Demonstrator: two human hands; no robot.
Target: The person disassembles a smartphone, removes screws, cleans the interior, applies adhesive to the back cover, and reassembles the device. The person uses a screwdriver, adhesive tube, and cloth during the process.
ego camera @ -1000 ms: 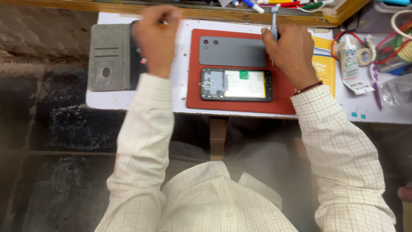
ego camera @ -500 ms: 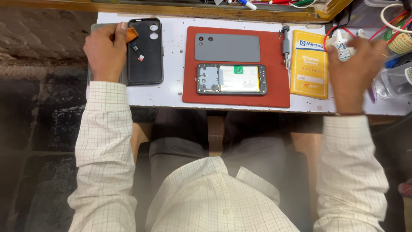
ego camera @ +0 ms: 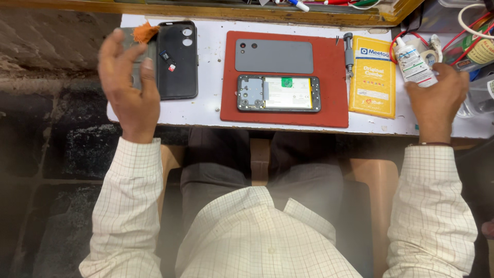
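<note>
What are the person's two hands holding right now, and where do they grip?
The right hand grips a small white plastic bottle around its lower body. The left hand pinches an orange cloth scrap at fingertips.

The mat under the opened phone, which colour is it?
Red; the mat shows in the head view.

Before you: a white worktop [ego camera: 206,110], edge scuffed, with a yellow-brown wooden ledge [ego camera: 206,11] along its far side. Left of it, rough grey stonework [ego camera: 51,41]. Beneath you, a dark mottled stone floor [ego camera: 56,170] and a tan wooden seat [ego camera: 378,180]. Light even and soft, shadows faint.
</note>
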